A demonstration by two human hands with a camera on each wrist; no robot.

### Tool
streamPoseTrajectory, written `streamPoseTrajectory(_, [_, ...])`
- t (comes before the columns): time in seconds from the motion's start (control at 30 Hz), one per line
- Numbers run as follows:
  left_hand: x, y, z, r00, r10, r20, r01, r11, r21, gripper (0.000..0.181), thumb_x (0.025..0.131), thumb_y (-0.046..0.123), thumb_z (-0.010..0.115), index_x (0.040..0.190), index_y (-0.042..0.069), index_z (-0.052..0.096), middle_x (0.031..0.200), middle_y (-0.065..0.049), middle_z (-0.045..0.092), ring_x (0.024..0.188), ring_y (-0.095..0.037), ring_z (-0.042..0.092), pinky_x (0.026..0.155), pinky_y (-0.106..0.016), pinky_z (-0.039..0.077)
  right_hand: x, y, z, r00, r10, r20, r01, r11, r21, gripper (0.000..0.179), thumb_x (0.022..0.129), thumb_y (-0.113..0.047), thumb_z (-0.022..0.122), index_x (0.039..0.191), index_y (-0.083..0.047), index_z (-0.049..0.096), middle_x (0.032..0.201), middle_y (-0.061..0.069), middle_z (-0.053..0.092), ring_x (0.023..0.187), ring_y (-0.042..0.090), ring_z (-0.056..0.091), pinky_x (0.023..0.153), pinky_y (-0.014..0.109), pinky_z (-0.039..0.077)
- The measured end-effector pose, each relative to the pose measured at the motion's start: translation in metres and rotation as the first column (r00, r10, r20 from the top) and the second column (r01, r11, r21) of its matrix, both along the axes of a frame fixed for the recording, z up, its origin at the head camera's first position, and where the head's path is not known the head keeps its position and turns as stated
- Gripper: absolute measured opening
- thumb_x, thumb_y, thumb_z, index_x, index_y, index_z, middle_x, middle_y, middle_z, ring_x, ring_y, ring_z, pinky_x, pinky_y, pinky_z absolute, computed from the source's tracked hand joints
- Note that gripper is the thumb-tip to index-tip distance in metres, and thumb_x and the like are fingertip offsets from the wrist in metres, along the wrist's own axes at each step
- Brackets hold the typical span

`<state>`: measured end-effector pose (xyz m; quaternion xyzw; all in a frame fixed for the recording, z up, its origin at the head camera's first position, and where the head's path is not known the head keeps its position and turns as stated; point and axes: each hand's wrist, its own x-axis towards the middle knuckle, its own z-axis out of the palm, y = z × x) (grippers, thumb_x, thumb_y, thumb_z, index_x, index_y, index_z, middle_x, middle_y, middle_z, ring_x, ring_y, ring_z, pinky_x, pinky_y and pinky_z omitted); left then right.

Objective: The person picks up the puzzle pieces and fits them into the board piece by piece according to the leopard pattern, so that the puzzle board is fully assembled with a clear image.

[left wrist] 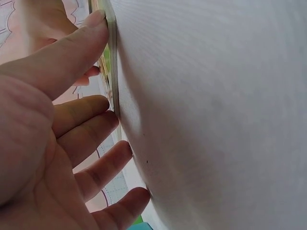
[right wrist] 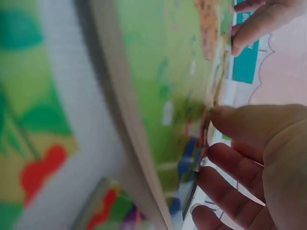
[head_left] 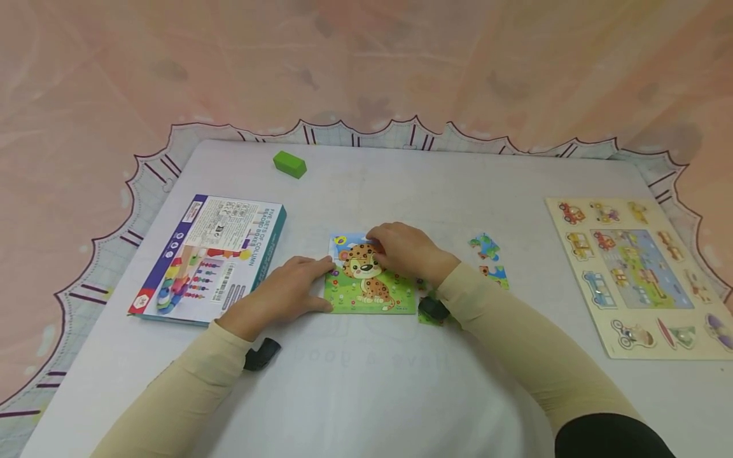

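Observation:
A jigsaw puzzle (head_left: 372, 289) of a spotted leopard cub on green grass lies on the table in the head view. Along its left edge rests my left hand (head_left: 289, 289), thumb and fingers spread; the left wrist view shows the straight fingertips touching the board's side (left wrist: 113, 67). My right hand (head_left: 412, 251) reaches over the upper right part, its thumb and bent fingers pinching a puzzle piece (right wrist: 206, 132) at the far edge. Most of that piece is hidden by the hand. Loose puzzle pieces (head_left: 485, 247) lie to the right, some partly behind the right wrist.
To the left lies a boxed bead set (head_left: 229, 222), with a green block (head_left: 290, 165) behind it. A wooden picture board (head_left: 584, 324) with vehicle shapes lies at the right. Black wrist cameras (head_left: 262, 354) hang below both wrists. A patterned cloth (head_left: 366, 63) borders the white table (head_left: 366, 394).

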<state>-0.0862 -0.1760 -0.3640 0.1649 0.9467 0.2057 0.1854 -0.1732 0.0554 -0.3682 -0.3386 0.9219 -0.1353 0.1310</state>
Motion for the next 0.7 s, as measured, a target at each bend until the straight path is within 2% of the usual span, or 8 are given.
streamPoseTrajectory(0.33, [0.001, 0.001, -0.002, 1.0, 0.004, 0.013, -0.004, 1.0, -0.003, 0.076, 0.085, 0.028, 0.082, 0.149, 0.007, 0.048, 0.153, -0.012, 0.044, 0.139, -0.036, 0.038, 0.11, -0.052, 0.036, 0.004, 0.02, 0.014, 1.0, -0.027, 0.001, 0.027, 1.0, -0.005, 0.048, 0.099, -0.028, 0.064, 0.141, -0.005, 0.056, 0.141, 0.012, 0.056, 0.131, 0.03, 0.05, 0.106, 0.045, 0.043])
streamPoseTrajectory(0.57, [0.001, 0.001, 0.0, 1.0, 0.011, 0.016, -0.011, 1.0, -0.004, 0.075, 0.085, 0.027, 0.082, 0.149, 0.007, 0.048, 0.153, -0.012, 0.044, 0.139, -0.036, 0.038, 0.11, -0.052, 0.036, 0.008, 0.043, 0.027, 0.998, -0.064, 0.003, 0.064, 0.998, 0.012, 0.054, 0.098, -0.029, 0.066, 0.144, -0.004, 0.053, 0.145, 0.016, 0.052, 0.135, 0.034, 0.047, 0.108, 0.049, 0.04])
streamPoseTrajectory(0.7, [0.001, 0.001, 0.0, 1.0, 0.01, 0.014, -0.01, 1.0, -0.007, 0.076, 0.085, 0.027, 0.082, 0.149, 0.007, 0.048, 0.152, -0.012, 0.045, 0.139, -0.036, 0.038, 0.11, -0.052, 0.036, 0.008, 0.055, 0.029, 0.996, -0.089, -0.018, 0.089, 0.996, 0.004, 0.054, 0.097, -0.027, 0.067, 0.143, -0.003, 0.053, 0.145, 0.017, 0.052, 0.134, 0.035, 0.047, 0.108, 0.049, 0.04])
